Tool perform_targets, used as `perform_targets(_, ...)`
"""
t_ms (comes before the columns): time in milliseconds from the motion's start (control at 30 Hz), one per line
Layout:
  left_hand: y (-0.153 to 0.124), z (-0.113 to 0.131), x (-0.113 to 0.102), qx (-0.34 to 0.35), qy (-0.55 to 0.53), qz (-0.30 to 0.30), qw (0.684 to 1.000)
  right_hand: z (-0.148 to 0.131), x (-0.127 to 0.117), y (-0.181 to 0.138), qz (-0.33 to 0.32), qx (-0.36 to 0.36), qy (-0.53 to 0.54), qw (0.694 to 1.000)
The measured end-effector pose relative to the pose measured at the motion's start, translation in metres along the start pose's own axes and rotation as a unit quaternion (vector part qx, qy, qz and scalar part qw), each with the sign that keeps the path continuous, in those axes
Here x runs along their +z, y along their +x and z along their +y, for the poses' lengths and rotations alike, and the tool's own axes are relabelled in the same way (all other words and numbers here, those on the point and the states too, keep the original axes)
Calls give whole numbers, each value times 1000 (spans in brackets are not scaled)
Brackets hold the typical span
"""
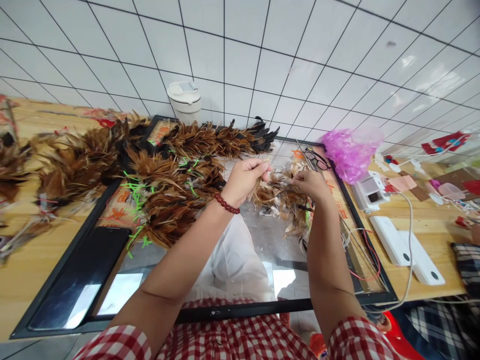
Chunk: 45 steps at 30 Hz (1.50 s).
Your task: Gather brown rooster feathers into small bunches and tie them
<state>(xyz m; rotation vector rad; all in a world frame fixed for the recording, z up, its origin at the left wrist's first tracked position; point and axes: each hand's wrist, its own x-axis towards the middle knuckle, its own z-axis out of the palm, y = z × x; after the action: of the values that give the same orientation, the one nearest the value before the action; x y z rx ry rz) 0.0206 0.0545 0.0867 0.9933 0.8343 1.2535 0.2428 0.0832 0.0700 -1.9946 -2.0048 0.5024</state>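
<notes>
My left hand (pixel 244 179) is closed around a small bunch of brown feathers (pixel 279 197), held above a glass-topped table (pixel 210 312). My right hand (pixel 310 184) pinches the same bunch from the right, fingers pressed together. A red bead bracelet (pixel 226 204) is on my left wrist. Loose brown feathers lie on the glass under both hands. Strung bundles of brown and black feathers (pixel 165 185) tied with green cord lie to the left of my hands.
A white lidded cup (pixel 184 101) stands by the tiled wall. Black glasses (pixel 317 158) and a pink plastic bag (pixel 350 150) lie right of my hands. A black phone (pixel 80 275) lies front left. White power strips (pixel 407 250) and cables sit right, near another person's checked sleeve (pixel 467 265).
</notes>
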Motion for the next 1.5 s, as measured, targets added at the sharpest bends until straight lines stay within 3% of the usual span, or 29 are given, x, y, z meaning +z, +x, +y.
perform_targets(167, 2, -1, -1, -14, -12, 6, 1000, -10, -17, -11, -25, -109, 190, 975)
perform_targets(233, 1, -2, 0, -27, -16, 6, 999, -19, -21, -17, -18, -136, 218, 966)
perform_targets(467, -2, -4, 5, -67, -9, 1, 998, -47, -17, -28, 41, -229, 93, 968)
perform_targets(567, 1, -3, 0, -53, -14, 12, 998, -37, -16, -25, 26, -200, 36, 979)
perform_targets(733, 3, 0, -8, -36, -28, 28, 999, -13, -10, -13, 17, -78, -101, 992)
perform_targets(900, 3, 1, -7, -35, -26, 30, 999, -10, 0, -6, -85, -33, -147, 985)
perform_targets(967, 3, 1, -7, -35, -26, 31, 999, -12, -1, -7, -97, -47, -113, 988)
perform_targets(1067, 4, 1, -8, -36, -27, 31, 998, -18, -10, -13, -46, -86, 28, 995)
perform_targets(1200, 4, 0, -8, -41, -31, 34, 998, -23, -20, -21, -8, -86, 157, 984)
perform_targets(1333, 5, -3, -7, -44, -33, 41, 998, -31, -20, -23, 0, -80, 276, 958)
perform_targets(1500, 5, -6, -7, -36, -38, 51, 997, -44, -15, -24, 60, -85, 382, 918)
